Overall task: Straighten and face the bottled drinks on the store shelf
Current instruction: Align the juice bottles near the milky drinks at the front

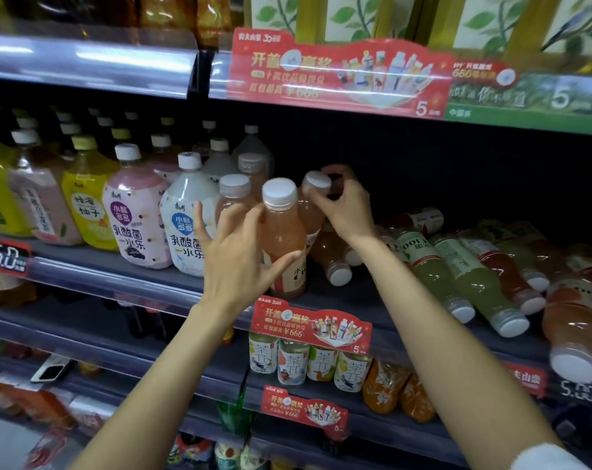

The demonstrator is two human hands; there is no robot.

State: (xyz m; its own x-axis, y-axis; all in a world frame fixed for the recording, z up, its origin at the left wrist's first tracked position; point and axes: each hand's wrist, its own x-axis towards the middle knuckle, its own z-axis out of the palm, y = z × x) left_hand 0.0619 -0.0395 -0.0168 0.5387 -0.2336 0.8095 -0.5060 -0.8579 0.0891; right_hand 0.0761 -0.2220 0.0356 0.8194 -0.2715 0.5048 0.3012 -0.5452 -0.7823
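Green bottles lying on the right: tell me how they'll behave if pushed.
The green bottles lie on their sides, round-bodied, so they'd probably roll. They look full, so likely heavy for their size. Caps point outward past the shelf edge; a nudge might send one off.

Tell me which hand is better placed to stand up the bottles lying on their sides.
Right, probably. The right hand grips an upright peach bottle directly beside the fallen bottles, which lie to its right. The left hand is spread around the front peach bottle, farther away.

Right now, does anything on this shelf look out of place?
Yes. Right of the upright peach-coloured juice bottle, several green and red white-capped bottles lie toppled on the grey shelf, caps pointing outward, instead of standing faced.
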